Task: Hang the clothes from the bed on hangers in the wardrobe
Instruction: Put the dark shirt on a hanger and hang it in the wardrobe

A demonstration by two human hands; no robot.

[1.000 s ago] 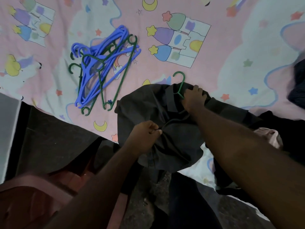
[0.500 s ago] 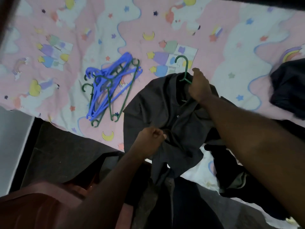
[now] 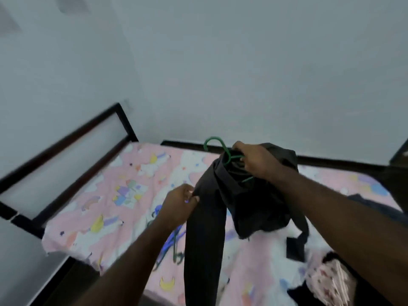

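A dark grey shirt (image 3: 205,228) hangs in the air above the bed on a green hanger (image 3: 217,146), whose hook sticks up past the collar. My right hand (image 3: 254,161) grips the hanger and the collar at the top. My left hand (image 3: 180,205) pinches the shirt's left edge lower down. Under my left forearm, a pile of blue and green hangers (image 3: 171,241) lies on the sheet, partly hidden. More dark clothes (image 3: 375,208) and a pink patterned garment (image 3: 329,277) lie on the right side of the bed.
The bed (image 3: 106,208) has a pink cartoon-print sheet and a dark-framed headboard (image 3: 72,146) on the left. A plain pale wall (image 3: 242,62) fills the upper view. A dark piece of furniture (image 3: 400,155) shows at the right edge.
The shirt on its hanger has been lifted off the bed and now hangs free. My head has tilted up, so the wall and headboard come into view.
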